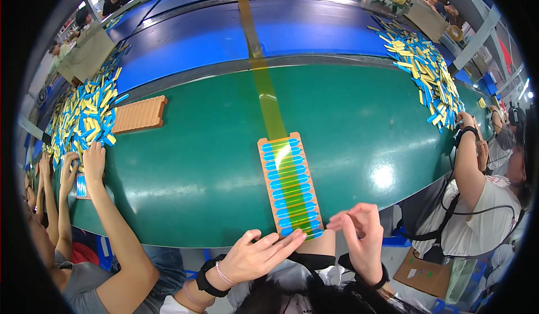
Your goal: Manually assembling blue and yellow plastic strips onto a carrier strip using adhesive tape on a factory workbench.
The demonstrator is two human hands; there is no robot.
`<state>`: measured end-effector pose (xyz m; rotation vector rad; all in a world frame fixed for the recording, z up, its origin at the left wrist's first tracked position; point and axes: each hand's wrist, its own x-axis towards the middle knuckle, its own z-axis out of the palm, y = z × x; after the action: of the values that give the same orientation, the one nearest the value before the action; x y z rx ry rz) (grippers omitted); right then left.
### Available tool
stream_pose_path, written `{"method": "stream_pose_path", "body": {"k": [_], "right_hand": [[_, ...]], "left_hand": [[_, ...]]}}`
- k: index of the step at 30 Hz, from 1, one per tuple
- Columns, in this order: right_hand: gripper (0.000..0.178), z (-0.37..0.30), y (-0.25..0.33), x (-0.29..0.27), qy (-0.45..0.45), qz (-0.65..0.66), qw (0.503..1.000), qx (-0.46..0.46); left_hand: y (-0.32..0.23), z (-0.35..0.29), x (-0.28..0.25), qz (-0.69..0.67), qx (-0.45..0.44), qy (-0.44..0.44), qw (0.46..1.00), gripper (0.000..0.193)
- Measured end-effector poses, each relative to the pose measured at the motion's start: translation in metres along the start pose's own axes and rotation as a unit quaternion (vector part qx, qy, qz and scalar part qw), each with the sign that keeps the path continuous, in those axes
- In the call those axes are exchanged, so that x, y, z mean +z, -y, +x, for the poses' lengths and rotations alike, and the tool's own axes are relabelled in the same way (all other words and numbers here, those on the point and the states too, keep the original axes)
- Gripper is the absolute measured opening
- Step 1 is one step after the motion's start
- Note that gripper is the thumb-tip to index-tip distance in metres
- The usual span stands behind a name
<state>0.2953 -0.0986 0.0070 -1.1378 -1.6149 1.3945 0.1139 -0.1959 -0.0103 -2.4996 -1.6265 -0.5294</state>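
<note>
A light-brown slotted tray lies on the green tabletop in front of me, its slots filled with a column of blue strip-shaped pieces. A long band of yellow see-through tape comes from the far side of the table and runs lengthwise over the middle of those pieces. At the tray's near end my left hand has its fingers stretched out, the fingertips resting on the tape's end. My right hand is raised just right of the tray's near corner, apart from it, with thumb and fingers spread and nothing seen in them.
Heaps of blue and yellow pieces lie at the left and right. Beside the left heap is a ridged brown tray. Blue panels stretch behind the green table. Co-workers' hands work at both sides.
</note>
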Motion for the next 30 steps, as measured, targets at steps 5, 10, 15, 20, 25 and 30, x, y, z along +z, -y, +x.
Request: {"method": "stream_pose_path", "body": {"k": [5,10,15,20,25,30], "right_hand": [[0.023,0.02,0.022,0.017,0.18,-0.126,0.974,-0.048],[0.024,0.025,0.032,0.006,0.123,-0.258,0.957,-0.053],[0.02,0.026,0.037,0.018,0.207,-0.246,0.943,-0.089],[0.022,0.027,0.039,0.027,0.214,-0.272,0.933,-0.095],[0.022,0.026,0.033,0.022,0.192,-0.308,0.926,-0.104],[0.022,0.017,0.035,0.029,0.207,-0.301,0.921,-0.132]], "left_hand": [[0.0,0.006,-0.01,0.016,0.021,0.011,1.0,0.042],[-0.002,0.002,-0.005,-0.036,-0.006,0.003,0.999,0.039],[-0.002,0.013,-0.014,0.028,0.063,0.003,0.998,0.036],[0.004,0.034,-0.038,-0.052,0.043,0.056,0.996,0.018],[0.102,0.108,-0.039,-0.222,-0.262,-0.172,0.923,0.024],[0.195,0.146,-0.006,-0.634,-0.49,-0.162,0.576,0.065]]}}
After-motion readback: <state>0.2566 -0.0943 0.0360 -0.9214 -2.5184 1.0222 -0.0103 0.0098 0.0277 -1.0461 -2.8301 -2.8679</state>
